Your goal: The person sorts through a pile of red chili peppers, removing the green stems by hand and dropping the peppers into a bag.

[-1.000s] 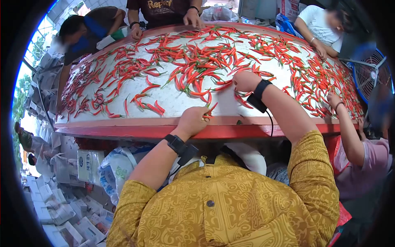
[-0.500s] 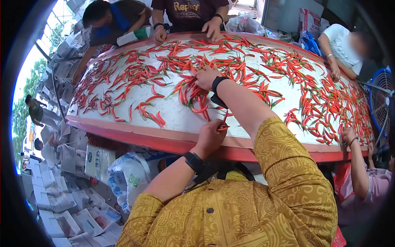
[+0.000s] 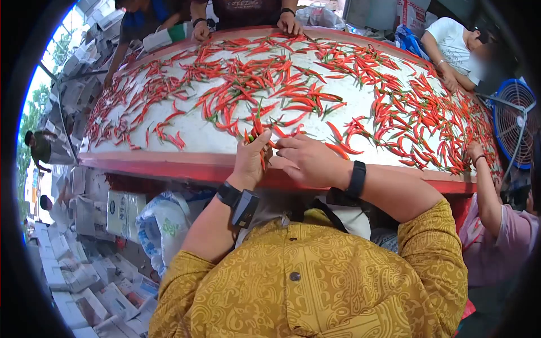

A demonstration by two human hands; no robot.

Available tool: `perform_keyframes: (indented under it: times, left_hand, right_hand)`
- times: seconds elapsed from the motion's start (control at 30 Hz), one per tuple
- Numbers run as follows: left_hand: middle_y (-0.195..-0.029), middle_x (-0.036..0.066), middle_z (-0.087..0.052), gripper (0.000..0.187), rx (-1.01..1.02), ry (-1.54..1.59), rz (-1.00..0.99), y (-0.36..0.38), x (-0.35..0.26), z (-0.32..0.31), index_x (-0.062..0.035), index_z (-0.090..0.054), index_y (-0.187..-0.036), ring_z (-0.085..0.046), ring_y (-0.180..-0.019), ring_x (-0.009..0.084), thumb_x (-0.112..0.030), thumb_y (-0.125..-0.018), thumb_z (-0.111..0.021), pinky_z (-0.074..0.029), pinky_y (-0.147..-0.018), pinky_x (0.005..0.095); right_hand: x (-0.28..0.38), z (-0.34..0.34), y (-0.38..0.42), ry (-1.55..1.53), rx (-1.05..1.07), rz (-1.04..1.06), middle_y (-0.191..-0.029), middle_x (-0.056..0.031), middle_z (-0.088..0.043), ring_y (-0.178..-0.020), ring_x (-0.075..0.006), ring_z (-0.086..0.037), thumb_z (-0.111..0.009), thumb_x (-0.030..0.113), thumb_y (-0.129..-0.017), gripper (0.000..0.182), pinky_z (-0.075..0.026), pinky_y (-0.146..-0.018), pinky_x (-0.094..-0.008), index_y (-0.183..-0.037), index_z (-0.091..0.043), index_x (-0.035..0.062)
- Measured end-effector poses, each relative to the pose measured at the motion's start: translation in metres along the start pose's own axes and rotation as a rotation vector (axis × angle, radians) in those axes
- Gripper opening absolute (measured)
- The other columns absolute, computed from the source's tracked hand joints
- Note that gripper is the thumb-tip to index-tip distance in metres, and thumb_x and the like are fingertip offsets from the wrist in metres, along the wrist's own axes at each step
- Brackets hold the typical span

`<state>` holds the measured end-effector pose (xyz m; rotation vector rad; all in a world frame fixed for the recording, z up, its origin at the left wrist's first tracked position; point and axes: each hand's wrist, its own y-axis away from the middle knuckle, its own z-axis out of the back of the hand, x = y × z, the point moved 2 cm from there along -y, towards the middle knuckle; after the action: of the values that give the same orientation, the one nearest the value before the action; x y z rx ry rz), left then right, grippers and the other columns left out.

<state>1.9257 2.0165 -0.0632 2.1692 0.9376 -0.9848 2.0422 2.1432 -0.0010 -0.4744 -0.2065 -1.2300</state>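
Observation:
Upright in front of me, my left hand (image 3: 251, 160) is closed around a small bunch of red chillies (image 3: 262, 160), whose green stems show above the thumb. My right hand (image 3: 315, 160) comes in from the right with bent fingers, its fingertips at the same bunch. They seem to pinch chillies there, though the contact is partly hidden. Beyond both hands, many loose red chillies (image 3: 236, 93) lie spread over the white tabletop (image 3: 211, 141). A few chillies (image 3: 342, 141) rest just past my right hand.
A red rim (image 3: 197, 169) edges the table on my side. People's hands (image 3: 290, 23) rest at the far edge; another person's hand (image 3: 476, 151) is among chillies at right. A blue fan (image 3: 514, 121) stands at right, and a plastic bag (image 3: 163, 225) sits below left.
My right hand has drawn back from the chilli pile to my left hand. My left hand has moved up and left, now upright with more chillies showing. The view has shifted slightly.

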Motion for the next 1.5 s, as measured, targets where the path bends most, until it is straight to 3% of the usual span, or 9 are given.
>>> perform_keyframes:
  times: [0.23,0.4,0.6,0.8,0.93,1.07,1.33,1.43,1.5]
  left_hand:
    - [-0.066,0.001,-0.051,0.019,0.024,-0.278,-0.275,0.104,-0.109,0.070,-0.0077,-0.052,-0.076,-0.050,-0.062,0.0112,-0.017,-0.092,-0.054,-0.040,-0.057,0.0247]
    - [-0.069,0.001,-0.054,0.018,-0.605,-0.886,-0.218,0.204,-0.139,0.187,-0.0040,-0.058,-0.079,-0.049,-0.060,0.0107,-0.019,-0.087,-0.062,-0.041,-0.056,0.0280]
    - [-0.066,0.009,-0.061,0.027,-0.829,-1.584,-0.060,0.261,-0.083,0.253,0.0030,-0.062,-0.085,-0.060,-0.064,0.0215,-0.022,-0.077,-0.069,-0.046,-0.059,0.0371]
    - [-0.129,0.020,-0.054,0.068,-0.244,-1.765,0.369,0.279,-0.024,0.326,-0.0032,-0.052,-0.130,-0.050,-0.122,0.0329,-0.021,-0.067,-0.071,-0.035,-0.106,0.0362]
    - [-0.106,0.017,-0.067,0.033,-0.845,-1.872,0.045,0.240,-0.070,0.244,0.0000,-0.066,-0.107,-0.065,-0.099,0.0286,-0.008,-0.075,-0.063,-0.049,-0.089,0.0356]
    - [-0.097,0.015,-0.068,0.025,-0.546,-1.637,-0.681,0.160,-0.078,0.112,0.0013,-0.065,-0.103,-0.066,-0.091,0.0263,-0.015,-0.084,-0.062,-0.050,-0.081,0.0335]
    - [-0.095,0.018,-0.069,0.030,-0.972,-1.574,-0.348,-0.016,-0.146,0.149,-0.0032,-0.070,-0.095,-0.066,-0.093,0.0293,-0.027,-0.083,-0.056,-0.050,-0.083,0.0381]
    - [-0.110,0.019,-0.064,0.030,-0.640,-2.559,0.279,-0.085,-0.141,0.203,-0.0048,-0.066,-0.106,-0.064,-0.101,0.0299,-0.023,-0.084,-0.055,-0.050,-0.088,0.0399]
    - [-0.112,0.019,-0.064,0.031,-0.926,-2.281,0.261,-0.091,-0.129,0.183,-0.0039,-0.065,-0.108,-0.063,-0.103,0.0302,-0.021,-0.083,-0.058,-0.051,-0.088,0.0395]
  right_hand:
    - [-0.036,0.037,0.072,-0.178,-0.023,-0.012,-0.123,-0.0174,-0.056,-0.112,-0.0345,-0.055,-0.064,0.010,-0.078,0.030,-0.046,-0.094,-0.0409,-0.107,-0.063,0.0032]
    - [-0.072,0.043,0.119,-0.206,0.048,-0.110,-0.118,-0.0182,-0.058,-0.108,-0.0347,-0.056,-0.063,0.012,-0.079,0.031,-0.045,-0.093,-0.0387,-0.109,-0.061,0.0022]
    - [-0.077,0.074,0.144,-0.245,0.097,-0.154,-0.119,-0.0183,-0.057,-0.109,-0.0347,-0.056,-0.063,0.011,-0.079,0.032,-0.044,-0.094,-0.0393,-0.109,-0.061,0.0013]
    - [-0.125,0.072,0.191,-0.071,0.037,-0.116,-0.115,-0.0210,-0.059,-0.109,-0.0356,-0.055,-0.063,0.018,-0.081,0.034,-0.044,-0.094,-0.0413,-0.111,-0.062,0.0010]
    - [-0.166,0.085,0.234,-0.039,0.241,-0.344,-0.122,-0.0172,-0.057,-0.112,-0.0342,-0.052,-0.065,0.016,-0.080,0.036,-0.041,-0.097,-0.0413,-0.112,-0.060,-0.0004]
    - [-0.167,0.086,0.256,0.177,0.030,-0.233,-0.128,-0.0173,-0.052,-0.115,-0.0366,-0.047,-0.063,0.014,-0.078,0.034,-0.041,-0.097,-0.0427,-0.109,-0.061,0.0017]
    - [-0.130,0.073,0.297,0.121,-0.185,-0.360,-0.133,-0.0177,-0.045,-0.122,-0.0405,-0.039,-0.061,0.003,-0.074,0.042,-0.035,-0.102,-0.0474,-0.115,-0.057,0.0035]
    - [-0.141,0.065,0.309,0.149,-0.204,-0.398,-0.130,-0.0186,-0.048,-0.120,-0.0400,-0.042,-0.060,0.003,-0.075,0.038,-0.036,-0.101,-0.0474,-0.112,-0.057,0.0013]
    - [-0.140,0.070,0.311,0.217,-0.190,-0.401,-0.125,-0.0187,-0.053,-0.116,-0.0395,-0.046,-0.059,0.003,-0.076,0.033,-0.037,-0.099,-0.0473,-0.108,-0.058,-0.0011]
